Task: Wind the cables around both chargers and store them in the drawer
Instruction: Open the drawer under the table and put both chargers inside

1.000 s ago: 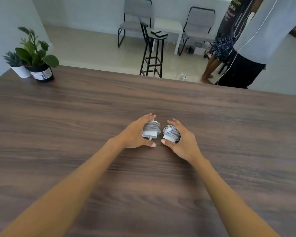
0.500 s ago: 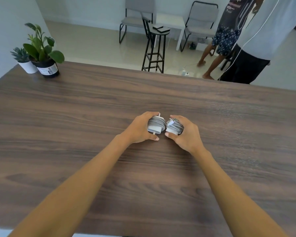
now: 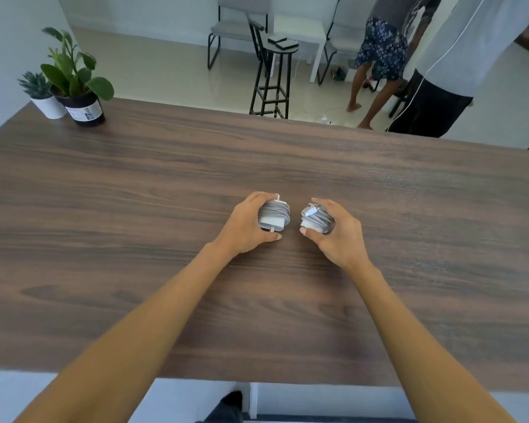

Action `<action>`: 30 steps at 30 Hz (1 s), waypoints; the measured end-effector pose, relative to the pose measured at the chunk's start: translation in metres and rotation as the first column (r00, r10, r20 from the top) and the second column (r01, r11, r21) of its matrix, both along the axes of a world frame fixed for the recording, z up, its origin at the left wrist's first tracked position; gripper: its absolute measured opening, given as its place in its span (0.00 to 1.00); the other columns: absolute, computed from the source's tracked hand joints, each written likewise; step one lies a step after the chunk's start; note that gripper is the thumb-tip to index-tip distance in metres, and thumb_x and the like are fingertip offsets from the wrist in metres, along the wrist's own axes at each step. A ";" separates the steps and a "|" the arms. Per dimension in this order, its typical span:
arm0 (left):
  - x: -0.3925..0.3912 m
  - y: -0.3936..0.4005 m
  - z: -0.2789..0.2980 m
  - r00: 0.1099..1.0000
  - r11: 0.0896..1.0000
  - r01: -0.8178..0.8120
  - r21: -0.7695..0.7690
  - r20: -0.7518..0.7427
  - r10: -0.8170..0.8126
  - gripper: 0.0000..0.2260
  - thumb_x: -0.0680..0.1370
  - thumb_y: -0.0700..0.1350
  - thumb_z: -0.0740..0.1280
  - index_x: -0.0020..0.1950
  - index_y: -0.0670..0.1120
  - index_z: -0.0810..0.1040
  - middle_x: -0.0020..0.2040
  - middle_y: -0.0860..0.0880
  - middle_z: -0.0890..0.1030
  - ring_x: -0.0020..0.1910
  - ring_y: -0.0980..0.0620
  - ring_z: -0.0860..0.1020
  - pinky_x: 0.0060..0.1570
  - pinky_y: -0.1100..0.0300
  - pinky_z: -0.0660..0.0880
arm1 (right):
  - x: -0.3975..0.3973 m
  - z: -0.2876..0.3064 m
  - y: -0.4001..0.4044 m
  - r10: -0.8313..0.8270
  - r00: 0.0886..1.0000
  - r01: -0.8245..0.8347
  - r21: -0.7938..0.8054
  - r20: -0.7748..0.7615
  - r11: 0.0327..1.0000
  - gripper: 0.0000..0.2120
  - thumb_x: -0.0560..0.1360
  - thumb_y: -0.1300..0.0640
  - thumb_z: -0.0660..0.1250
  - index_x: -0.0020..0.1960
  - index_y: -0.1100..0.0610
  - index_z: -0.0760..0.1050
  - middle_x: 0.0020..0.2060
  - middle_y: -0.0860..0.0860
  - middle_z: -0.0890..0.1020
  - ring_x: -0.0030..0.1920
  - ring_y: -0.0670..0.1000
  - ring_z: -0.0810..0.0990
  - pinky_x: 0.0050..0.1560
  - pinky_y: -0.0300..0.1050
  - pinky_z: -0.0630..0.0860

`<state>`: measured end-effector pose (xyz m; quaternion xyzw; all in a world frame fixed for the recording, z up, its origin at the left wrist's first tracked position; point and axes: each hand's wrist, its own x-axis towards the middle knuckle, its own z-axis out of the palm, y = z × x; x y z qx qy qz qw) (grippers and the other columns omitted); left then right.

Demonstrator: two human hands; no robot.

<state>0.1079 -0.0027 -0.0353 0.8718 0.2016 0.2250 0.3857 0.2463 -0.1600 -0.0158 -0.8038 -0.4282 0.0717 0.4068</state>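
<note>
At mid-desk (image 3: pixel 135 270), the left grip (image 3: pixel 245 227) curled round one white charger (image 3: pixel 274 215), its grey cable wound on. Just beside it, apart, the right grip (image 3: pixel 339 236) clasped the second wound charger (image 3: pixel 315 219). Two potted plants (image 3: pixel 71 83) stood at the far left corner.

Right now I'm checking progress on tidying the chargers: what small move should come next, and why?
Probably lift both bundles off the table and carry them toward the drawer, which is not in view. The left hand grips the left charger and the right hand grips the right charger; both already look fully wound with grey cable, so winding seems done.
</note>
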 end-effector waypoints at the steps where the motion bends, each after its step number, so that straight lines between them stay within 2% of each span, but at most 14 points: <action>1: -0.003 -0.006 0.001 1.000 1.000 -0.003 -0.003 0.001 0.003 0.36 0.59 0.42 0.81 0.65 0.43 0.73 0.61 0.48 0.76 0.58 0.53 0.75 0.57 0.68 0.67 | -0.002 0.002 -0.007 -0.005 1.000 0.005 0.003 -0.003 1.000 0.26 0.64 0.58 0.78 0.61 0.52 0.75 0.53 0.43 0.79 0.50 0.40 0.77 0.54 0.26 0.70; 3: -0.010 -0.020 0.004 1.000 1.000 -0.010 -0.005 0.010 0.010 0.36 0.59 0.42 0.81 0.65 0.43 0.73 0.61 0.48 0.76 0.58 0.53 0.75 0.57 0.68 0.67 | -0.007 0.005 -0.023 -0.013 1.000 0.013 0.006 -0.007 1.000 0.26 0.64 0.58 0.78 0.61 0.53 0.75 0.54 0.44 0.79 0.51 0.40 0.77 0.55 0.27 0.71; 10: -0.043 -0.094 0.021 0.996 0.999 -0.052 -0.005 0.066 0.052 0.35 0.59 0.43 0.81 0.64 0.45 0.73 0.61 0.49 0.76 0.58 0.54 0.75 0.58 0.62 0.71 | -0.035 0.016 -0.092 -0.001 1.000 0.001 0.021 0.005 1.000 0.26 0.65 0.58 0.77 0.61 0.54 0.76 0.52 0.45 0.80 0.48 0.41 0.77 0.50 0.20 0.66; 15: -0.077 -0.169 0.036 0.992 0.996 -0.094 -0.007 0.082 0.094 0.35 0.60 0.44 0.81 0.64 0.46 0.73 0.61 0.50 0.76 0.56 0.55 0.75 0.56 0.64 0.72 | -0.059 0.027 -0.161 0.052 0.998 -0.053 0.023 0.039 0.998 0.26 0.65 0.56 0.77 0.61 0.53 0.75 0.51 0.44 0.79 0.48 0.43 0.77 0.49 0.19 0.66; 20: -0.113 -0.246 0.041 0.992 0.994 -0.106 -0.035 0.067 0.108 0.34 0.62 0.45 0.81 0.64 0.49 0.72 0.60 0.52 0.75 0.54 0.59 0.74 0.53 0.69 0.72 | -0.088 0.030 -0.230 0.084 0.996 -0.085 0.038 0.026 0.996 0.26 0.66 0.56 0.77 0.61 0.51 0.75 0.52 0.42 0.78 0.48 0.40 0.76 0.51 0.21 0.67; 23: -0.135 -0.285 0.030 0.992 0.989 -0.115 -0.088 0.048 0.119 0.34 0.62 0.45 0.80 0.65 0.50 0.71 0.59 0.55 0.74 0.54 0.58 0.75 0.54 0.67 0.73 | -0.103 0.026 -0.268 0.102 0.995 -0.102 0.023 0.002 0.995 0.26 0.66 0.56 0.77 0.62 0.51 0.74 0.52 0.41 0.78 0.48 0.40 0.76 0.49 0.21 0.67; 26: -0.154 -0.314 0.013 0.993 0.987 -0.118 -0.112 -0.008 0.118 0.34 0.63 0.44 0.80 0.65 0.51 0.70 0.58 0.57 0.73 0.52 0.60 0.73 0.51 0.72 0.72 | -0.114 0.012 -0.298 0.105 0.993 -0.104 0.012 -0.060 0.995 0.25 0.66 0.58 0.77 0.61 0.51 0.74 0.51 0.43 0.78 0.47 0.42 0.76 0.48 0.21 0.67; 30: -0.169 -0.334 -0.030 0.992 0.981 -0.110 -0.157 -0.084 0.098 0.34 0.62 0.43 0.80 0.65 0.50 0.71 0.59 0.55 0.74 0.52 0.59 0.74 0.50 0.70 0.74 | -0.127 -0.034 -0.328 0.068 0.981 -0.083 -0.073 -0.182 0.994 0.25 0.66 0.58 0.77 0.61 0.49 0.74 0.52 0.43 0.79 0.48 0.44 0.77 0.49 0.27 0.70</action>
